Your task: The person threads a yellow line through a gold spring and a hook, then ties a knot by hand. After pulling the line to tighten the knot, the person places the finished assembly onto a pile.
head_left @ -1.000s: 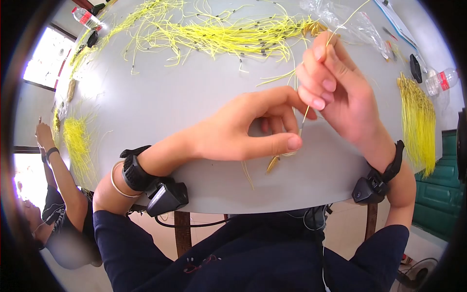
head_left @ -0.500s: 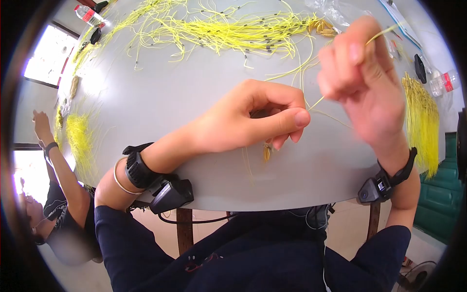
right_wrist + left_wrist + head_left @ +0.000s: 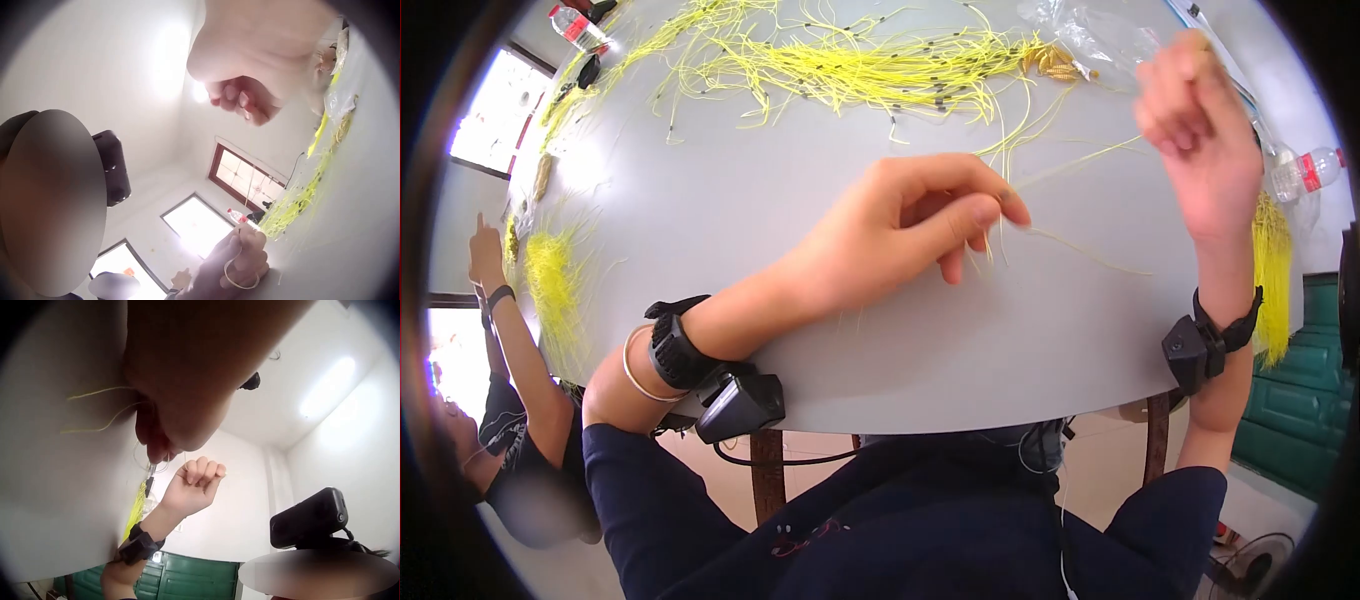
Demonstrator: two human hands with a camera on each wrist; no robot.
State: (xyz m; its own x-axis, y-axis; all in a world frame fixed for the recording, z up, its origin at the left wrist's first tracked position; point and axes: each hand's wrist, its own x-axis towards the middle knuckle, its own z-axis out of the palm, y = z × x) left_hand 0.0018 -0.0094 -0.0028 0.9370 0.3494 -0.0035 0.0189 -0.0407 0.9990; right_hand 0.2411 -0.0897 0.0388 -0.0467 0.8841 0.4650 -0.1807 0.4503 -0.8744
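My left hand (image 3: 890, 225) is over the middle of the grey table, pinching thin yellow line (image 3: 1090, 248) between thumb and index finger. Loose ends trail below and to the right of it. In the right wrist view, a loop of the line (image 3: 242, 287) hangs from that hand's fingers. Raised at the right, my right hand (image 3: 1205, 130) has its fingers curled in, with the thumb against them. A stretch of yellow line (image 3: 1090, 156) runs up toward it from the left hand. The left wrist view shows this hand (image 3: 194, 487) with a thin strand at its fingers.
A big bundle of yellow lines (image 3: 850, 75) with dark sleeves and gold pieces (image 3: 1055, 65) lies at the back. Another bundle (image 3: 1272, 270) hangs over the right edge, near a bottle (image 3: 1305, 175). Yellow strands (image 3: 555, 275) lie left, beside another person's hand (image 3: 488, 250).
My right hand has swung up and right, away from the left hand, drawing line along. The left thumb has closed toward the index finger. The gold piece below the left hand is out of sight.
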